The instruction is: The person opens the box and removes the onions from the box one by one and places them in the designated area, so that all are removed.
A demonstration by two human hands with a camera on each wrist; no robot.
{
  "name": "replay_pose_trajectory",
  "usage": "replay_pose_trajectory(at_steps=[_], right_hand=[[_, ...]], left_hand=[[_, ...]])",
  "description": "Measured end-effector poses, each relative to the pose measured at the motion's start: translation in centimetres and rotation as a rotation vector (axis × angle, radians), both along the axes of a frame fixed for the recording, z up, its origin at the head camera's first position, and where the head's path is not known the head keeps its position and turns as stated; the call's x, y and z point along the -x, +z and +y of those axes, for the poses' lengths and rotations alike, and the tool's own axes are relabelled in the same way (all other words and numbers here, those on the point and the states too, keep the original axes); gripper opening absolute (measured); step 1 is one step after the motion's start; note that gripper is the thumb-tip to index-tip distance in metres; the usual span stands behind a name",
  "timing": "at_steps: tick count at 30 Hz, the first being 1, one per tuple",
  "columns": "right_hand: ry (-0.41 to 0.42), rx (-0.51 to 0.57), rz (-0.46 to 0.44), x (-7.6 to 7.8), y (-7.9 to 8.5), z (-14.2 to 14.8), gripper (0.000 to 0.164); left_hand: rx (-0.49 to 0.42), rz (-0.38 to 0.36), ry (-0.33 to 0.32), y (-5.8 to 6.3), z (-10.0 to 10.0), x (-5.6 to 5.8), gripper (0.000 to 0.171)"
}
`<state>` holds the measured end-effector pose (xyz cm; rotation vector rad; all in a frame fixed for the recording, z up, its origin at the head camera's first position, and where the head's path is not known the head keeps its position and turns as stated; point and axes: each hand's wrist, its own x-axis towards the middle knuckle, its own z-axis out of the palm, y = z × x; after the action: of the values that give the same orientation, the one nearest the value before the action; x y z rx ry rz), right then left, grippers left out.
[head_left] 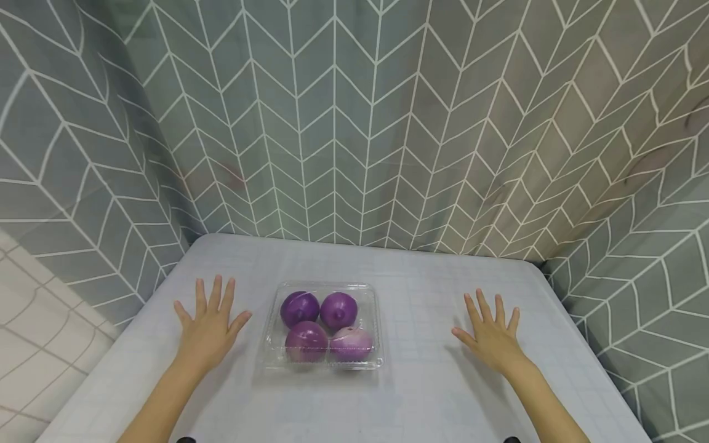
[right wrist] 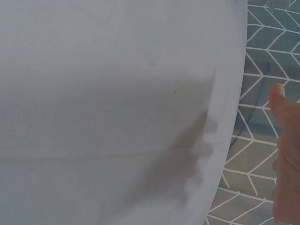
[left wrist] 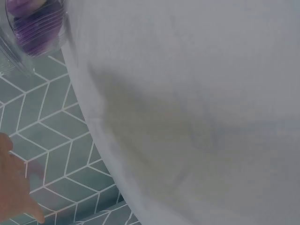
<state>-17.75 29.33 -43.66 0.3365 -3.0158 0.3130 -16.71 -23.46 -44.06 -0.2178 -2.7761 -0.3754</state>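
A clear lidded plastic box [head_left: 367, 326] sits mid-table in the head view, with several purple onions inside. Two darker onions [head_left: 300, 307] lie at the back; in front, a reddish-purple onion [head_left: 306, 346] sits beside a paler, pinkish onion [head_left: 351, 348]. To the left of the box hovers my left hand [head_left: 206, 335], fingers spread and holding nothing. My right hand [head_left: 493, 338] is farther off on the right, also spread, with its shadow on the cloth below. The left wrist view catches part of the box [left wrist: 23, 61] at upper left.
White cloth covers the table [head_left: 421, 394], whose rounded back corners show. Grey curtains [head_left: 354, 135] with a white chevron pattern hang behind and on both sides. A pale tiled surface [head_left: 39, 344] shows at lower left.
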Motion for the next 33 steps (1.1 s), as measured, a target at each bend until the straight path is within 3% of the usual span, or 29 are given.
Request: replay_pose_trajectory(at_steps=[17, 33], right_hand=[[0.034, -0.009, 0.035, -0.5, 1.1, -2.0, 0.081], [0.108, -0.015, 0.116, -0.8, 2.1, -5.7, 0.082]], left_hand=[[-0.025, 0.044, -0.115, -0.1, 1.6, -1.9, 0.084], [-0.022, 0.045, -0.174, 0.5, 3.5, -2.5, 0.088]])
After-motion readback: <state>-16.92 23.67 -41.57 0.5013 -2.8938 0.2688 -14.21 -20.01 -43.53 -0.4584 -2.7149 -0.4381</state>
